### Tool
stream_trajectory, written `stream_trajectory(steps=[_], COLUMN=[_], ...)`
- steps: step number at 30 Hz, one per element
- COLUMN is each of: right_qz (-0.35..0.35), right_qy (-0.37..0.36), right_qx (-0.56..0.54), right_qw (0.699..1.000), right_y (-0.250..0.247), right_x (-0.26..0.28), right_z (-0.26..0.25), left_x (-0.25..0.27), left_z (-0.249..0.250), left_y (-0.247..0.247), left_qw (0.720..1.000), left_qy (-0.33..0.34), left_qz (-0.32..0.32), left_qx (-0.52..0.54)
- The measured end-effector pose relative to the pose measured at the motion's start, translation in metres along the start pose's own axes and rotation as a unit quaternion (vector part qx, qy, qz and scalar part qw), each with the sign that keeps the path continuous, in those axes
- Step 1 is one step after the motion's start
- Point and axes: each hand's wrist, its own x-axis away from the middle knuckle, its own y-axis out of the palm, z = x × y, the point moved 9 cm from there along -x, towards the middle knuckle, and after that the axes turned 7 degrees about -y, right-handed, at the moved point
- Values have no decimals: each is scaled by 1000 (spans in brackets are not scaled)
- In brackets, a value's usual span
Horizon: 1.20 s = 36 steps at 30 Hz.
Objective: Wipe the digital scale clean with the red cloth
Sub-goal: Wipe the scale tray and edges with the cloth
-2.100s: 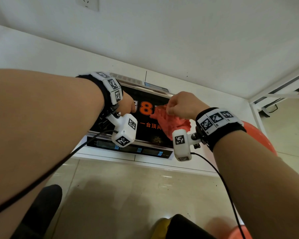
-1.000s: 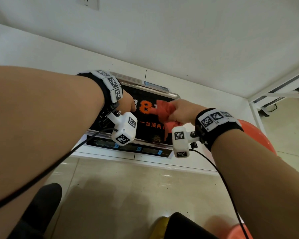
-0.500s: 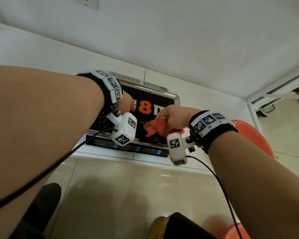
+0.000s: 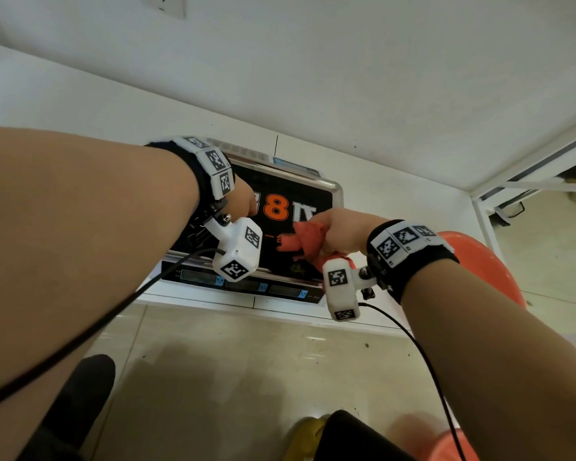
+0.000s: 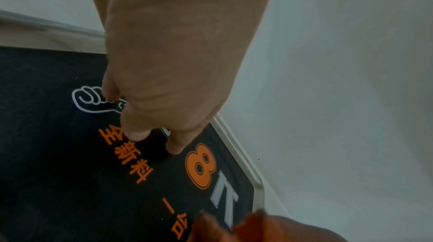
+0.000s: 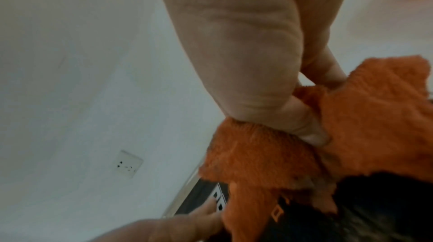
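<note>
The digital scale [image 4: 308,194] has a black platform with an orange 8, a silver rim and a display strip along its front. My left hand [image 4: 243,202] rests on the platform's left part; in the left wrist view its fingertips [image 5: 138,135] press down on the black surface [image 5: 70,172]. My right hand [image 4: 341,229] grips the bunched red cloth [image 4: 305,242] over the platform's right half. In the right wrist view the thumb [image 6: 302,125] and curled fingers pinch the cloth [image 6: 363,125], which hangs onto the scale.
The scale stands on a white counter [image 4: 396,207] against a white wall with a socket [image 4: 163,5]. An orange plastic stool [image 4: 482,261] stands by my right wrist. A white metal frame [image 4: 512,181] is at the far right, and tiled floor lies below.
My right hand has dragged the cloth from the far right of the platform toward me and slightly left, bunching it up. The left hand has stayed in place.
</note>
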Motion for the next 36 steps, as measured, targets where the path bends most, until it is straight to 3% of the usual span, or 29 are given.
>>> stream_trajectory(steps=[2,5,12,17,36], right_qz=[42,71,-24,-35,-41], right_qy=[7,17,-26,-46,-58], right_qx=[2,104,177,242,187], right_qw=[999,992,984,969,980], right_y=[-13,-16,25,33,39], right_x=[1,3,-3,-4,6], right_z=[4,5,-22,-31,-31], left_x=[0,-3,-3,0,-6], left_z=[1,2,4,5,5], left_y=[0,0,0,1,2], left_qw=[1000,1000,1000,999,1000], left_qy=[3,6,15,14,13], left_qz=[4,7,6,10,14], left_qx=[-8,-3,12,-41,-23])
